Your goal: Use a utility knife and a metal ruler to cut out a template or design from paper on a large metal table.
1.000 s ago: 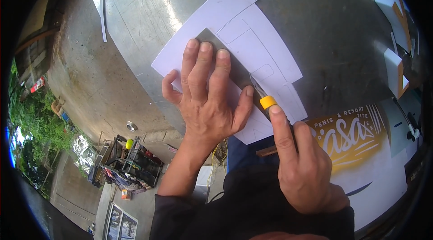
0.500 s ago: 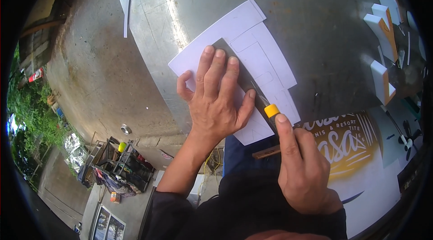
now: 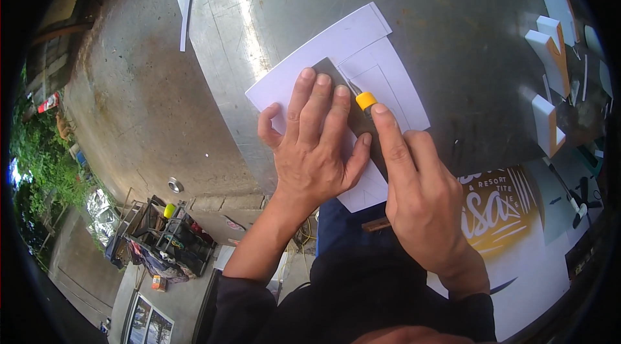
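Note:
On a grey metal table [image 3: 453, 33] lies a white board sheet [image 3: 391, 72] with thin drawn outlines and a stepped edge. Across it slants a dark flat metal straightedge [image 3: 328, 68]. My left hand [image 3: 309, 143] presses down on this straightedge, fingers spread and the thumb near its lower part. In my right hand [image 3: 420, 189] is a craft knife [image 3: 365, 100] with a yellow collar, the index finger stretched along it. Its blade tip meets the sheet beside the straightedge's right edge, near the far end. The palm side of my right hand hides the knife's handle.
White block pieces with brown sides [image 3: 548, 124] stand at the table's right. A thin strip [image 3: 189, 8] lies at the left edge. At lower right is a printed white and yellow panel [image 3: 491, 215]. A dark bar [image 3: 375, 224] juts out near my lap.
My right hand and the knife have moved away from me and slightly left along the straightedge. My left hand keeps its place on the straightedge; the whole view has shifted slightly.

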`<state>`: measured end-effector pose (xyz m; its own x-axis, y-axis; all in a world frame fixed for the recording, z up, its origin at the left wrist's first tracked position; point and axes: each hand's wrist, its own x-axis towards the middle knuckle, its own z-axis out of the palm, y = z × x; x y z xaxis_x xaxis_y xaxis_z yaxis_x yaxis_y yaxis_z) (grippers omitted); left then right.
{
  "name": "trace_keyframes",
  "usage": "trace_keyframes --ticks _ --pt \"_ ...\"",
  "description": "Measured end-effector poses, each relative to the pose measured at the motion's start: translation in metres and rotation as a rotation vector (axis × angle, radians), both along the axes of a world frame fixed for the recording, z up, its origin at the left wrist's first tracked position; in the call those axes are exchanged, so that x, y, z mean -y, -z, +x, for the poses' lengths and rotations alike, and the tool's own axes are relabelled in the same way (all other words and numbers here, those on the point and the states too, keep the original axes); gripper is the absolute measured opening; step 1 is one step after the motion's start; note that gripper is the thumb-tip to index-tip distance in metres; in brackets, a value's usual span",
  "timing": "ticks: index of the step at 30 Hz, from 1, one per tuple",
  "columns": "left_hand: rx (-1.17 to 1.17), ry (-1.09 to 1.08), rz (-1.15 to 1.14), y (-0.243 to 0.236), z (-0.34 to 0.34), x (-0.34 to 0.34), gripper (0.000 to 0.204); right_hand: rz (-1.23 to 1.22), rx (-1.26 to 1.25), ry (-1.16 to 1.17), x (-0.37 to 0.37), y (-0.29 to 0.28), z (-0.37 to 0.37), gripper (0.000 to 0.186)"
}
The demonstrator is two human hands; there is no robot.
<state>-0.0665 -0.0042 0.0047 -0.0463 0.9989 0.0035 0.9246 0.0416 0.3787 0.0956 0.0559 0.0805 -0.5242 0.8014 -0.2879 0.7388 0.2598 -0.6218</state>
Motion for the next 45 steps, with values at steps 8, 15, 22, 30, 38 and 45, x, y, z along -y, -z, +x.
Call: trace_keyframes --ticks 8,15,22,30,38,45 --pt "0.003 -0.006 -0.004 0.0 0.0 0.001 0.061 0.003 -0.024 0.013 0.002 0.005 -0.003 0.06" --pt "-0.007 -0.003 -0.007 0.001 0.0 0.001 0.06 -0.011 -0.006 -0.009 0.003 0.005 -0.003 0.06" --pt "-0.01 0.001 0.002 0.003 -0.001 0.001 0.06 -0.036 0.072 -0.036 0.0 -0.006 -0.008 0.063" --pt "-0.021 0.001 -0.008 0.004 -0.001 0.002 0.061 -0.073 0.147 -0.057 0.0 -0.015 -0.011 0.067" --pt "-0.01 -0.007 0.002 0.004 0.0 0.003 0.062 -0.071 0.162 -0.058 0.006 -0.017 -0.006 0.068" --pt "0.005 -0.01 0.016 0.005 0.001 0.002 0.063 -0.068 0.186 -0.066 0.011 -0.018 0.0 0.069"
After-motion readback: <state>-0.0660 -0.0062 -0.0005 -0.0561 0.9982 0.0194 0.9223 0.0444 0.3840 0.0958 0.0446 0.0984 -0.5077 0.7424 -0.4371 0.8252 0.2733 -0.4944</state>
